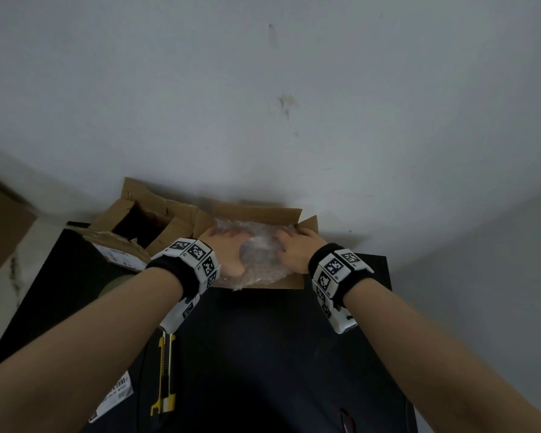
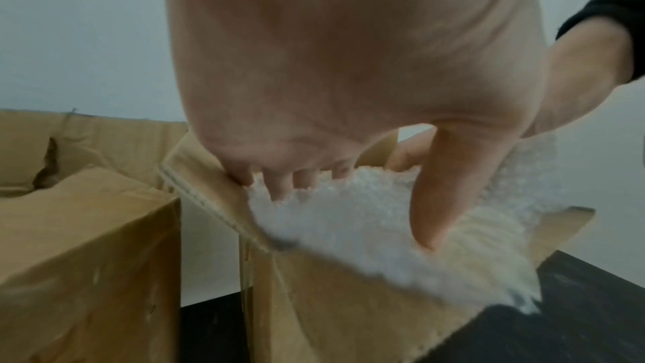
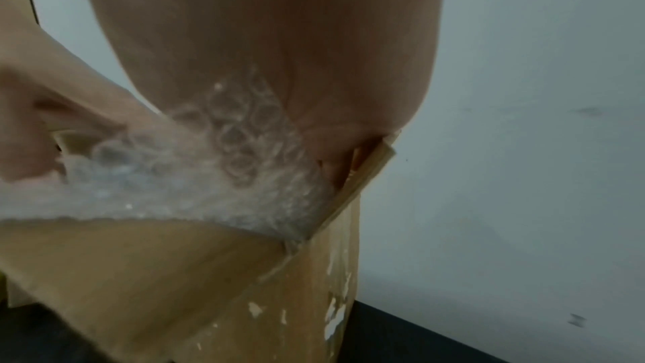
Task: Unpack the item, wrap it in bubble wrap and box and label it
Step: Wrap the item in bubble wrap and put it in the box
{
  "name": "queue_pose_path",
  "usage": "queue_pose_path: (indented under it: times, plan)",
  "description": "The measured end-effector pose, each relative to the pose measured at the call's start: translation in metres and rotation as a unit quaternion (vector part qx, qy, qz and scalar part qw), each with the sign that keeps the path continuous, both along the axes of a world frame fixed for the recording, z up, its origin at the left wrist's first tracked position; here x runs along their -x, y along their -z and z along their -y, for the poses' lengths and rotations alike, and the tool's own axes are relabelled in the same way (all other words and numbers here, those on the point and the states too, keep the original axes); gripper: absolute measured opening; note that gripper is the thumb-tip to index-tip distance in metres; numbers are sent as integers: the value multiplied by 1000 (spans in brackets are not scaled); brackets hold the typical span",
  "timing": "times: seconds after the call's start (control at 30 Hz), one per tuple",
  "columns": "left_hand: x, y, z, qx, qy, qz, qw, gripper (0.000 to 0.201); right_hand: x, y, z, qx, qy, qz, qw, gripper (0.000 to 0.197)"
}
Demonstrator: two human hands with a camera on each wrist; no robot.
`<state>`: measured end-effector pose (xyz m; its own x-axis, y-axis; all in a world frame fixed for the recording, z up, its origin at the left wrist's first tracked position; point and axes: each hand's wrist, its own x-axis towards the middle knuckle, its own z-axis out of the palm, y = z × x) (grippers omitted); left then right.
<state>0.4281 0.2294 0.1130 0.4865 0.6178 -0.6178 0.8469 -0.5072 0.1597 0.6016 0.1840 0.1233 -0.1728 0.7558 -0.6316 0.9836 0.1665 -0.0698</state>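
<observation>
A bundle in clear bubble wrap [image 1: 258, 256] sits in the mouth of an open cardboard box [image 1: 294, 282] at the far edge of the black table [image 1: 263, 354]. My left hand [image 1: 228, 250] lies on the bundle's left half and my right hand [image 1: 294, 249] on its right half, fingers spread and pressing on the wrap. In the left wrist view my left hand [image 2: 331, 134] has its fingertips down along the box's [image 2: 349, 313] left wall and its thumb pressed into the wrap [image 2: 349, 217]. In the right wrist view my right hand's palm [image 3: 279, 51] rests on the wrap [image 3: 195, 189]; its fingers are hidden.
A second open cardboard box [image 1: 138, 223] stands just left of the first, touching it. A yellow utility knife [image 1: 166, 376] and a printed label sheet [image 1: 113, 396] lie near the table's front left. A wall rises right behind both boxes.
</observation>
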Motion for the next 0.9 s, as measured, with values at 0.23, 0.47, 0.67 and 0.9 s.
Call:
queue_pose_path:
  times: [0.23,0.47,0.67,0.9]
  plan:
    - [2,7,-5,-17,-35,67,997,73,-4,8,-11,17,175,-122,977,47]
    - [13,4,2,-60,-45,142,987,51,-23,-17,5,35,185,-219,957,65]
    - [23,-18,18,-60,-6,201,978,87,-25,-22,19,5,130,-176,976,73]
    - [42,-20,20,-67,2,175,982,33,-32,-18,21,-76,185,-263,944,24]
